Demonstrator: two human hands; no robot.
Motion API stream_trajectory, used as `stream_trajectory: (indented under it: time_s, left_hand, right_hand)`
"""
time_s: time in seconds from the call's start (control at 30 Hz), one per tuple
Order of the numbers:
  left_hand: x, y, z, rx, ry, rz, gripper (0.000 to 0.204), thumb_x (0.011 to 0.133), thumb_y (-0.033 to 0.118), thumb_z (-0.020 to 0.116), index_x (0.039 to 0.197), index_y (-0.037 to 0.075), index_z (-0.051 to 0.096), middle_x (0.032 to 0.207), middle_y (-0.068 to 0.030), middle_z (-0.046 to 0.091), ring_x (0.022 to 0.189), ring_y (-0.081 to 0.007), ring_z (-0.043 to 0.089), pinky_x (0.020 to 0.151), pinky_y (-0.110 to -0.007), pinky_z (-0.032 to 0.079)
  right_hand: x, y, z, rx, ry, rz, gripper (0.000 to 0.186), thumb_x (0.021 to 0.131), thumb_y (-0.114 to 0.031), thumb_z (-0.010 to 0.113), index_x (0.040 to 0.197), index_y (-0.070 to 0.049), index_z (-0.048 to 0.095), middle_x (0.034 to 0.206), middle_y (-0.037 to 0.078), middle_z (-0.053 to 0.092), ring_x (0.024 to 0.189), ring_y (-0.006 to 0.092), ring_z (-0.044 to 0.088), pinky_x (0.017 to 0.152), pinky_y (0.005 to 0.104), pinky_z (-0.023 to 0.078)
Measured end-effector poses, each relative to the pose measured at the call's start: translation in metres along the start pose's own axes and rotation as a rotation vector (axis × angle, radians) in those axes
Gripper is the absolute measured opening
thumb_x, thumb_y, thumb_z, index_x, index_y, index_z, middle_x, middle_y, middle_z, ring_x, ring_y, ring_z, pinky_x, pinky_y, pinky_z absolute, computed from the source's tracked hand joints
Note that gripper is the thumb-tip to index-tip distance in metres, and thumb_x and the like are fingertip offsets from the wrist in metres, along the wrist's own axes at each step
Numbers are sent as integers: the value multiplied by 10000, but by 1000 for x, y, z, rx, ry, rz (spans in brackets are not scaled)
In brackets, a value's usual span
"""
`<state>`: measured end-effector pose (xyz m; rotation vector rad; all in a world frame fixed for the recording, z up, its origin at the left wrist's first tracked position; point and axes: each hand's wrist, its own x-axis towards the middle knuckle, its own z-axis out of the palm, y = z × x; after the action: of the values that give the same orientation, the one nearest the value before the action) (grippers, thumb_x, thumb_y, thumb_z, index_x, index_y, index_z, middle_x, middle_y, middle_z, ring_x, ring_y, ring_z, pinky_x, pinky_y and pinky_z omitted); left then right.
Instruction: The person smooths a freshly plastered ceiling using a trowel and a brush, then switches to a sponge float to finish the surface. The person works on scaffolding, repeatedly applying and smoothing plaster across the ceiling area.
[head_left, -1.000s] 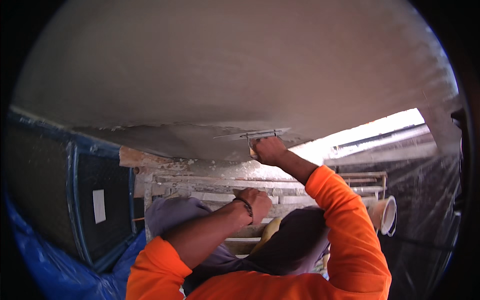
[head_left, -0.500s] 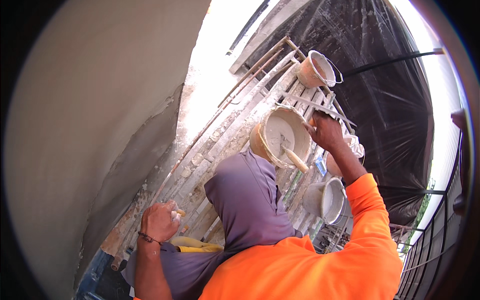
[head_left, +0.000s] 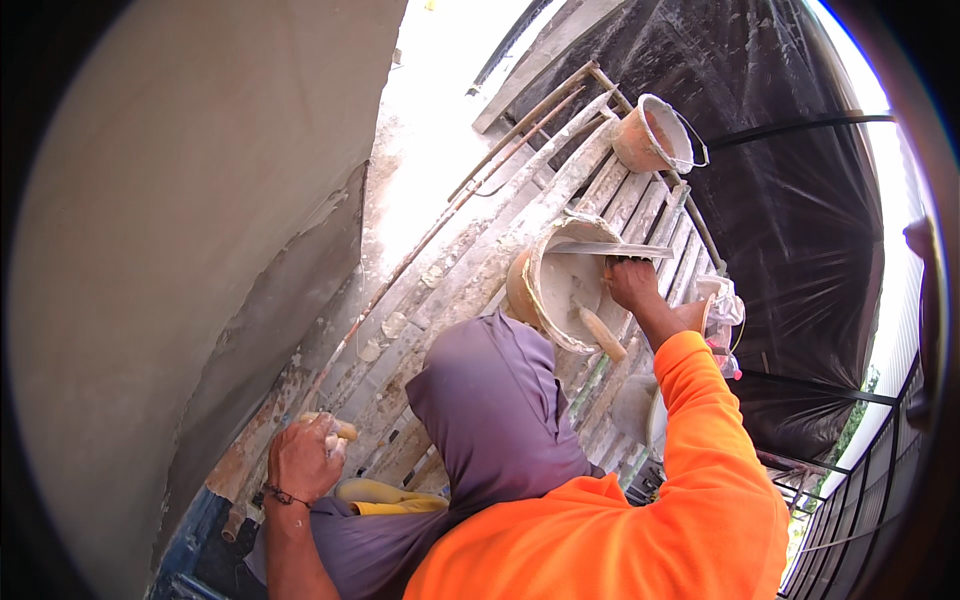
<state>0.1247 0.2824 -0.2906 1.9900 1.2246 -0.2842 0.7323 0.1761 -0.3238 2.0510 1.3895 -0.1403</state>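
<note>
My right hand [head_left: 630, 282] is closed on a plastering trowel [head_left: 615, 249], its long flat blade seen nearly edge-on over the rim of a tan bucket [head_left: 524, 290]. Pale wet plaster [head_left: 568, 285] lies in the bucket. Out over its near rim leans a tool with a plaster-smeared wooden handle [head_left: 603, 335]; its other end is in the plaster. At the lower left, my left hand [head_left: 305, 458] is wrapped round a tan, rounded handle [head_left: 343, 429]. The rest of that tool cannot be made out. White smears cover the left fingers.
A plaster-stained plank platform [head_left: 440, 290] lies beneath the buckets. Beyond stands another bucket [head_left: 652, 138]. A grey bucket [head_left: 637, 408] is partly behind my sleeve. A plastered wall [head_left: 200, 200] rises at left, dark plastic sheeting [head_left: 770, 230] at right. My bent knee [head_left: 490, 360] is between my hands.
My right hand has moved left and down, bringing the trowel from beyond the bucket to over its opening. My left hand has shifted slightly down and left, still gripping its handle.
</note>
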Motion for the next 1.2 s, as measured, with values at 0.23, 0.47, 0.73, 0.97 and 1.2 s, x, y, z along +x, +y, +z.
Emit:
stream_trajectory:
  time_s: [0.23, 0.47, 0.73, 0.97, 1.2]
  left_hand:
    - [0, 11, -7, -16, -2, 40, 330, 794, 202, 731, 1086, 47, 743, 968, -205, 725, 951, -406, 676, 846, -502, 537]
    - [-10, 11, -6, -16, -12, 116, 287, 801, 202, 724, 1047, 53, 728, 899, -215, 711, 872, -408, 695, 787, -516, 550]
    - [-21, 9, -10, 2, 5, 169, 229, 861, 253, 639, 1009, 93, 708, 884, -184, 728, 868, -391, 717, 789, -505, 574]
    - [-33, 15, -11, 6, 96, 149, 286, 849, 169, 624, 1104, 78, 715, 1016, -217, 733, 987, -395, 718, 897, -497, 571]
    - [-59, 20, -21, 38, 104, 101, 325, 855, 225, 640, 1149, 102, 704, 1027, -210, 733, 1011, -399, 713, 895, -508, 559]
  right_hand:
    - [7, 12, 18, -60, 292, -54, 415, 914, -222, 613, 1300, -76, 648, 1284, 210, 662, 1211, 362, 625, 1046, 488, 470]
    - [-16, 32, 58, 184, 501, 48, 538, 883, -293, 739, 1365, -91, 610, 1381, 188, 600, 1330, 423, 503, 1146, 576, 335]
    - [-41, -46, -48, 720, 565, 15, 474, 887, -290, 791, 1283, -61, 667, 1313, 173, 661, 1241, 404, 585, 1091, 486, 420]
    - [-58, -236, -288, 922, 918, -966, 317, 809, -170, 793, 1039, 0, 655, 885, 159, 678, 746, 343, 664, 684, 420, 526]
    - [-103, -347, -407, 1471, 552, -1275, 330, 970, -345, 691, 985, -21, 627, 719, 44, 588, 657, 135, 567, 618, 308, 468]
